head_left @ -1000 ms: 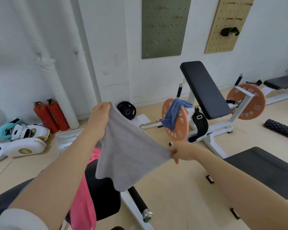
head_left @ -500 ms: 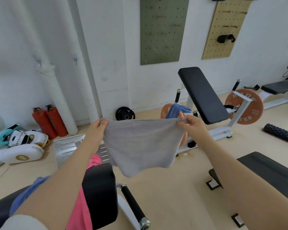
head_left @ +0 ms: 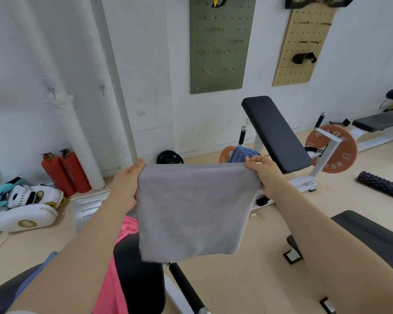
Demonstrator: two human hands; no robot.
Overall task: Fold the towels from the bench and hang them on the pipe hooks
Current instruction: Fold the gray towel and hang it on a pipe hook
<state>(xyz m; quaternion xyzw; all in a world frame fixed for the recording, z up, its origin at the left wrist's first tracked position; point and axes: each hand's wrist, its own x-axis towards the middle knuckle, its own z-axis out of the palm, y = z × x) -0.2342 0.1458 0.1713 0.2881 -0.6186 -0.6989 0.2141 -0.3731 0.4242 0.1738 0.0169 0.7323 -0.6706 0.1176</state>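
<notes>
Both hands (head_left: 196, 184) raised, pinching grey towel (head_left: 195, 211)

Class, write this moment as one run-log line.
step: folding | left hand: pinches grey towel top corner | right hand: pinches other corner | towel: hangs flat

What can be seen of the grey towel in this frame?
The grey towel is plain, soft-looking cloth, hanging in the air as a rough rectangle with its top edge pulled level. The left hand pinches its top left corner, the right hand its top right. The lower edge hangs free above the bench.
</notes>
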